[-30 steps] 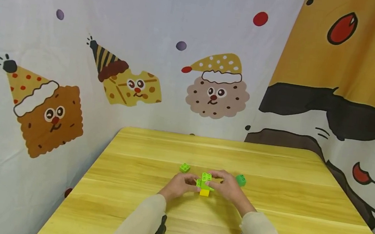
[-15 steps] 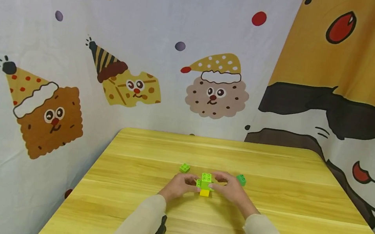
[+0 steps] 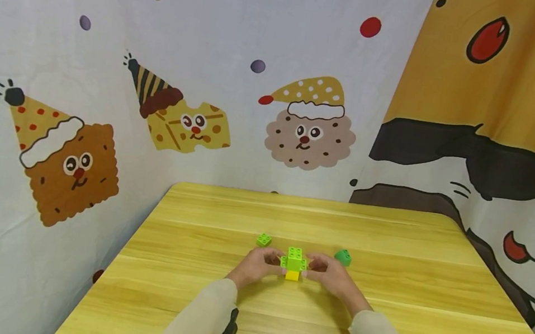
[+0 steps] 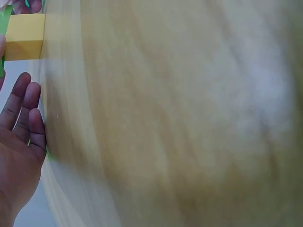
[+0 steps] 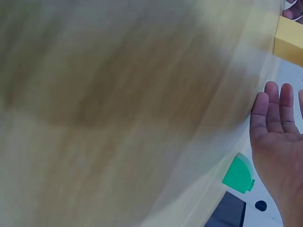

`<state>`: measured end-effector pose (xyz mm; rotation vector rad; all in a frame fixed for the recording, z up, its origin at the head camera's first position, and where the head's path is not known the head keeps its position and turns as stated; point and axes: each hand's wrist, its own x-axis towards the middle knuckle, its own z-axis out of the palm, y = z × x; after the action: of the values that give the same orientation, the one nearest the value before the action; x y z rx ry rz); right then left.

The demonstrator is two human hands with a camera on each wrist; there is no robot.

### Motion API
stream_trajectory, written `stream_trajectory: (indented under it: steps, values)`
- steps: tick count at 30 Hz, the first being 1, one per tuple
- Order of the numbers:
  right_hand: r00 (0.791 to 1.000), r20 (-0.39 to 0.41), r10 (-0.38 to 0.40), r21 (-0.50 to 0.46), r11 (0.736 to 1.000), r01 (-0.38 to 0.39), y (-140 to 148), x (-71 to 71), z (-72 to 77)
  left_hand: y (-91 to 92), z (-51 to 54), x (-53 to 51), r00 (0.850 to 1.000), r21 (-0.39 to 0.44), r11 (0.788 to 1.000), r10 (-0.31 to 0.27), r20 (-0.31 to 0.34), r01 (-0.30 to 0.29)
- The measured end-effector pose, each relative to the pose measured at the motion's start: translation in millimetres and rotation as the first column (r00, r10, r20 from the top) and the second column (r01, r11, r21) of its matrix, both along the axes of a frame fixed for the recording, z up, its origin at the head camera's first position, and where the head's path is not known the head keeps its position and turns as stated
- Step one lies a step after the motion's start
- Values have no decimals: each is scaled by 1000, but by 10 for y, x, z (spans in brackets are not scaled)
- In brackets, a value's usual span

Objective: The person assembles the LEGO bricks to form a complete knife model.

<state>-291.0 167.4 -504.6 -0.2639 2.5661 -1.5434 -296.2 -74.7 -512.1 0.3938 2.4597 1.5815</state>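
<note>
A small stack of toy building bricks stands between my hands in the head view. Its base is a yellow brick [image 3: 292, 276], also seen in the left wrist view as a plain yellow brick [image 4: 26, 38]. Above it, a light green studded piece [image 3: 283, 261] sticks out on both sides, and a light green brick [image 3: 294, 259] rises in the middle. My left hand [image 3: 254, 265] pinches the left end of the projecting piece between thumb and fingers. At its right end, my right hand [image 3: 332, 276] does likewise. Both wrist views cut off the pinching fingertips.
A loose light green brick [image 3: 264, 240] lies behind my left hand. Behind the right hand sits a darker green brick [image 3: 343, 257] with a rounded side. The wooden table [image 3: 266, 330] ends at a printed cloth backdrop [image 3: 266, 20].
My right hand has come off the upper light green brick and shifted down to the projecting piece's right end. The left hand has kept its hold in place.
</note>
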Motion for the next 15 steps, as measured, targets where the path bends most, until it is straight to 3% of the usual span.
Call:
stream_trajectory:
  steps: [15]
  values:
    - [1000, -3, 7, -19, 1000, -7, -32, 21, -23, -10, 10, 15, 1000, -14, 1000, 0, -5, 0]
